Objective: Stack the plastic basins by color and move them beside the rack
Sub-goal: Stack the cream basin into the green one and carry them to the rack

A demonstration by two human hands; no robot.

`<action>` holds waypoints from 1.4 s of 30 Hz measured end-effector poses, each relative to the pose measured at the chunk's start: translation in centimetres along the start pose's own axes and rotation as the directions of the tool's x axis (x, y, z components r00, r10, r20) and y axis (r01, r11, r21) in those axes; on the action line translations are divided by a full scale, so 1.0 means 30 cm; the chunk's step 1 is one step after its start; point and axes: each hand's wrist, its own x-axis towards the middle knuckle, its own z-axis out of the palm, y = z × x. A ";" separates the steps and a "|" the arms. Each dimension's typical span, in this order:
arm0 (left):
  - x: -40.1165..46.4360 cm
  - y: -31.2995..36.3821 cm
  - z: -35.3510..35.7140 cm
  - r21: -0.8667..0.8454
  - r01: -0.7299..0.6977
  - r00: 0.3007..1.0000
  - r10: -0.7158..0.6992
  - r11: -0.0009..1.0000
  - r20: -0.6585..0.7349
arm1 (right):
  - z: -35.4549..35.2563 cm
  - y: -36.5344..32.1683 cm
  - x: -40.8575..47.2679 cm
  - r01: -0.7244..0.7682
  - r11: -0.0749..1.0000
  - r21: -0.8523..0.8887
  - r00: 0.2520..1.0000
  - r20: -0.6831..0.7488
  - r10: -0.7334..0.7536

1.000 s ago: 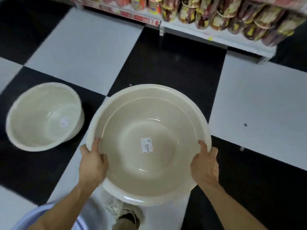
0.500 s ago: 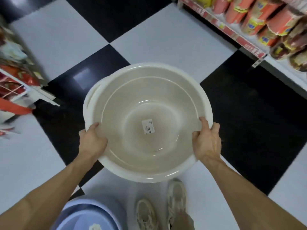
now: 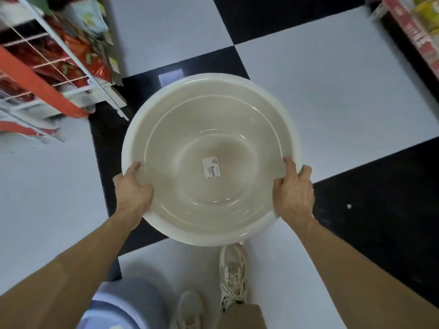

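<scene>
Here both hands, left (image 3: 133,189) and right (image 3: 293,191), grip the cream basin (image 3: 211,119), sticker (image 3: 211,168) reading "Basin"

There is one view only, from the camera on my head, so nothing is shared with a second. It looks steeply down past my forearms to the checkered floor (image 3: 332,96) and my shoes (image 3: 234,279), its wide angle bending the edges. It sits close above the cream basin (image 3: 213,129); a wire rack (image 3: 47,74) fills the upper left
</scene>
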 end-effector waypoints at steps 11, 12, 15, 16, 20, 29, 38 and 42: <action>0.227 -0.222 0.200 0.290 0.016 0.998 -0.033 0.957 0.057 | 0.343 0.036 0.130 -0.024 0.999 0.041 0.964 0.267 0.012; 0.222 -0.242 0.200 0.454 -0.048 0.996 0.010 0.890 0.087 | 0.358 0.032 0.118 -0.041 0.999 0.033 0.957 0.288 0.030; 0.208 -0.317 0.188 0.732 -0.297 0.954 0.155 0.614 0.257 | 0.402 -0.004 0.072 -0.040 0.999 -0.013 0.951 0.308 0.042; 0.210 -0.332 0.175 0.739 -0.348 0.936 0.166 0.577 0.311 | 0.415 -0.024 0.064 -0.042 0.998 -0.039 0.946 0.320 0.052; 0.248 -0.389 0.107 0.752 -0.436 0.896 0.157 0.495 0.416 | 0.448 -0.102 0.045 -0.100 0.985 -0.142 0.907 0.393 0.149; 0.413 -0.526 -0.097 0.801 -0.429 0.903 0.175 0.418 0.392 | 0.559 -0.360 -0.082 0.018 0.952 -0.307 0.859 0.492 0.142; 0.496 -0.611 -0.296 0.817 -0.332 0.940 0.093 0.472 0.328 | 0.617 -0.533 -0.210 0.128 0.961 -0.246 0.848 0.530 0.023; 0.397 -0.594 -0.333 0.829 -0.327 0.943 0.096 0.454 0.319 | 0.570 -0.533 -0.309 0.277 0.942 -0.191 0.854 0.498 -0.150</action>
